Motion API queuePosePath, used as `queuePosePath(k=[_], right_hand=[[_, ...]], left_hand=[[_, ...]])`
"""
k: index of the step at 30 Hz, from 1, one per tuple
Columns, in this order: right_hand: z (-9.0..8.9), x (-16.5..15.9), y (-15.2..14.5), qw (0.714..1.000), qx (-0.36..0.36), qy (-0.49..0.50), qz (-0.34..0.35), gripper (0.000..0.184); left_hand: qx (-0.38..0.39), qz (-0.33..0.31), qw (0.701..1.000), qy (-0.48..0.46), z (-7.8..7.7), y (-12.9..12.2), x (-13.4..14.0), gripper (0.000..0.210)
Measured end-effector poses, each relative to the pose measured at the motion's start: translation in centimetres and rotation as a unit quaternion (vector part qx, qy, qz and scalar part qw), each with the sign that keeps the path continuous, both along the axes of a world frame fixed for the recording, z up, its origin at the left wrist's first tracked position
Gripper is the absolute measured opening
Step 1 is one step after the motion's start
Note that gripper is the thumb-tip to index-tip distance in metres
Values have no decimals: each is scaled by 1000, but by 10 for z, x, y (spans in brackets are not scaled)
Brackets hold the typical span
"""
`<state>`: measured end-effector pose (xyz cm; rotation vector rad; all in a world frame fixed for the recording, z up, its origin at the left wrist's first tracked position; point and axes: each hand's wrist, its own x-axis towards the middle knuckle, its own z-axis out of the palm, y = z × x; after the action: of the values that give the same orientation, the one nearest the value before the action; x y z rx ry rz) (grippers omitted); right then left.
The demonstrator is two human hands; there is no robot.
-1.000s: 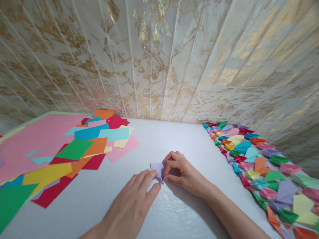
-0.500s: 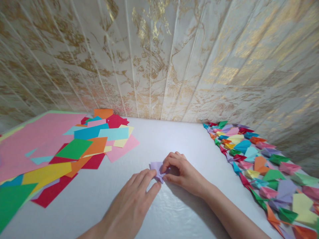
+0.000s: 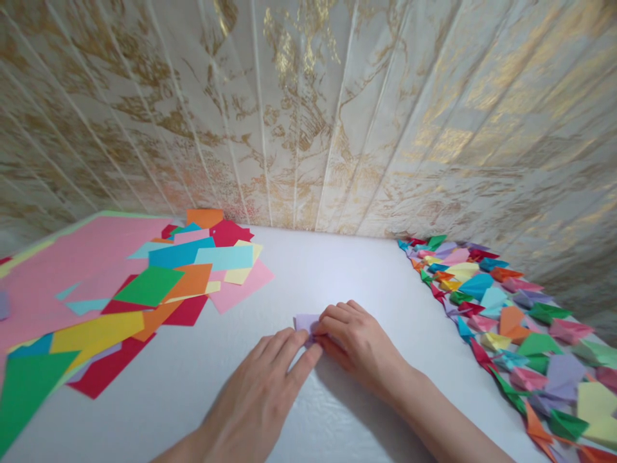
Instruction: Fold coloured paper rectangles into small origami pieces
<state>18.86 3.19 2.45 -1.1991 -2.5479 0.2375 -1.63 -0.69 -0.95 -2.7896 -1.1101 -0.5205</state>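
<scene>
A small folded piece of lilac paper (image 3: 305,321) lies on the white tabletop (image 3: 332,276) in the middle of the head view. From the left, the fingertips and thumb of my left hand (image 3: 265,379) press on its near edge. My right hand (image 3: 359,341) is closed over its right side, with thumb and index finger pinching the paper. Both hands cover much of the sheet, so its lower folds are hidden.
Loose coloured paper pieces, among them a green one (image 3: 149,286) and a yellow one (image 3: 99,330), overlap on a large pink sheet (image 3: 91,257) at left. Rows of folded paper figures (image 3: 523,321) line the right side. A gold-patterned curtain (image 3: 299,116) hangs behind the table.
My right hand's curled fingers have come down flatter over the lilac paper, covering more of it. My left thumb has shifted right, closer to the right fingers. The view has moved slightly.
</scene>
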Motion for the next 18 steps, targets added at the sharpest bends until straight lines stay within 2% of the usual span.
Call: queuePosePath(k=[5,12,18], right_hand=[[-4,1,1,1000,-4,22,2,11],[-2,4,1,999,-16,33,3,11],[2,10,4,994,-62,86,32,19]], left_hand=[[-2,6,1000,8,-1,1,-1,65],[-5,14,999,34,3,1,0,61],[4,6,999,45,1,2,0,64]])
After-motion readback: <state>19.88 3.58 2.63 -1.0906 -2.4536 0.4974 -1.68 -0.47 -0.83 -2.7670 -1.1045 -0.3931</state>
